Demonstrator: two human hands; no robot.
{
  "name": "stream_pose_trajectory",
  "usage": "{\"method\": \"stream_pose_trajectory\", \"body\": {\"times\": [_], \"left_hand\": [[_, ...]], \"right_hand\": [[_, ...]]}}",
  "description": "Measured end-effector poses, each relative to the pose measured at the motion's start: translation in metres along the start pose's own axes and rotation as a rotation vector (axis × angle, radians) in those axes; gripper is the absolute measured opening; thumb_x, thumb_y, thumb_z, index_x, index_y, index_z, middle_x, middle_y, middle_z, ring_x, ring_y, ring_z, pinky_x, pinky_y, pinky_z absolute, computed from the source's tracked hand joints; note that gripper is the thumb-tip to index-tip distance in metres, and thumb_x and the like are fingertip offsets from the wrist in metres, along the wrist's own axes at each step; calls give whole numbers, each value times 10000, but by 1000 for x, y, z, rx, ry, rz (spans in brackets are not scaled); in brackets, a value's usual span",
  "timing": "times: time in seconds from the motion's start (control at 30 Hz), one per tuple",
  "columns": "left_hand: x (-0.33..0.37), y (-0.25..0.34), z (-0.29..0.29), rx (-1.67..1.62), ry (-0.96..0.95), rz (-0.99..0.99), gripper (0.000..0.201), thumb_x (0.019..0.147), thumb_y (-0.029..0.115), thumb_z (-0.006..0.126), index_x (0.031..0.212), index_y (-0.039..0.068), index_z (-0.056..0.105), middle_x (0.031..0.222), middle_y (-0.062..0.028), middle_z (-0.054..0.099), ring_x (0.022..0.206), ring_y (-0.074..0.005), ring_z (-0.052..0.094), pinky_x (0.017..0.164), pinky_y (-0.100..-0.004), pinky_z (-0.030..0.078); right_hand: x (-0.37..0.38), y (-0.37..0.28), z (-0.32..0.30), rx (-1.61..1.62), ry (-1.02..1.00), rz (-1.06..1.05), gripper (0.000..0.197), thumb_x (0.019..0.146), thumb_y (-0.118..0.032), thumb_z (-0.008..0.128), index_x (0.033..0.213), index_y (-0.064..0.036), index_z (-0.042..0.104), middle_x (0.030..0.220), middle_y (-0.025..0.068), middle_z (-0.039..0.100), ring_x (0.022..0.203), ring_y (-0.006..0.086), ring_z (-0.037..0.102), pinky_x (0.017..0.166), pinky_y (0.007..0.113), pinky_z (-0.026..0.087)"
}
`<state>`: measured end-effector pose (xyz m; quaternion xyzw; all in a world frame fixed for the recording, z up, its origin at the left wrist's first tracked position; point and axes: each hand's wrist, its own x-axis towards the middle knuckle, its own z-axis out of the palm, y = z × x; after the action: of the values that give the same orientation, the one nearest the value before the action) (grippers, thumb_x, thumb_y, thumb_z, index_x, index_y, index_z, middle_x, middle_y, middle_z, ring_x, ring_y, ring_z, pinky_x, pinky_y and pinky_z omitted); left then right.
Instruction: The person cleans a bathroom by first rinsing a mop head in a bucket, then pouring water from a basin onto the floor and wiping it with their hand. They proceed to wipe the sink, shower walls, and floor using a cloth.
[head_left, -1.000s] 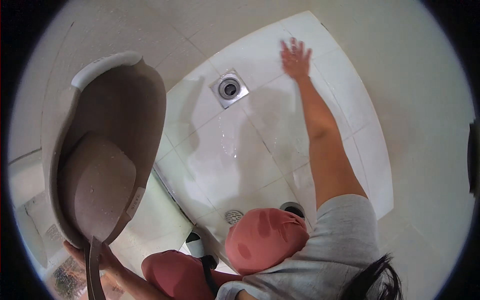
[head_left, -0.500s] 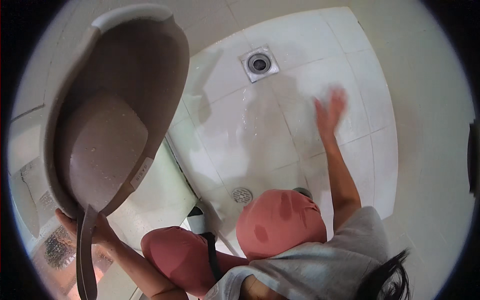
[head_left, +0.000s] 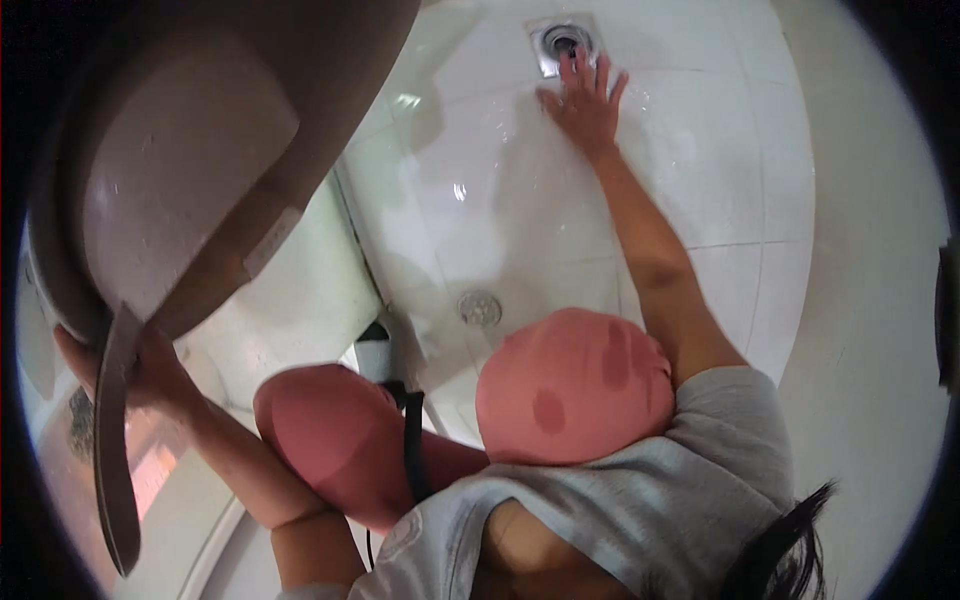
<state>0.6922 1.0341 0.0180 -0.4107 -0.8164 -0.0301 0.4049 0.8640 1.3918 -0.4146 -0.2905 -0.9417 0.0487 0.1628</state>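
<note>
My left hand [head_left: 155, 372] grips the near end of a large taupe plastic tub [head_left: 190, 160], beside its long curved tail [head_left: 115, 470]. The tub is tilted up, with its hollow and the moulded hump inside facing me; its far end runs out of the picture. Water drops cling to the plastic. My right hand [head_left: 588, 108] reaches far forward with fingers spread and nothing held. Its fingertips are at the square metal floor drain [head_left: 549, 66]; whether they touch it I cannot tell.
Wet white tiles [head_left: 500, 200] cover the floor. A round slotted drain [head_left: 480, 309] lies nearer my knees. To the left, a pale raised ledge [head_left: 310, 350] borders the tiles, with my foot [head_left: 373, 355] beside it. A light wall [head_left: 870, 300] rises on the right.
My right hand has moved forward and left, from over the right-hand tiles to the square drain. The tub and my left hand have shifted up and left in view.
</note>
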Motion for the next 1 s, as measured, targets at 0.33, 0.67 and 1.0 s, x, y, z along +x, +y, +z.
{"method": "stream_pose_trajectory", "body": {"times": [0.33, 0.67, 1.0], "left_hand": [[20, 16, -8, 58, -92, 98, 450, 663, 155, 745, 999, -86, 567, 849, -157, 638, 732, -233, 628, 677, -324, 493], [18, 18, -25, -21, -46, 108, 616, 610, 137, 792, 1119, -60, 505, 1026, -155, 597, 872, -251, 602, 810, -348, 472], [18, 49, -39, 48, 50, 5, 710, 636, 178, 803, 1203, -42, 437, 1130, -147, 556, 975, -241, 582, 894, -362, 465]], "right_hand": [[-186, -46, -77, 620, -728, -1106, 346, 914, -384, 412, 1241, -295, 482, 1423, -69, 331, 1362, 204, 194, 1098, 563, 60], [-54, -74, 0, 26, -170, -491, 452, 898, -295, 437, 1331, -171, 400, 1445, 21, 293, 1305, 344, 279, 995, 666, 167], [-135, -214, 43, 467, -153, -979, 399, 870, -301, 460, 1257, -206, 467, 1384, 18, 391, 1333, 234, 272, 1079, 588, 88]]}}
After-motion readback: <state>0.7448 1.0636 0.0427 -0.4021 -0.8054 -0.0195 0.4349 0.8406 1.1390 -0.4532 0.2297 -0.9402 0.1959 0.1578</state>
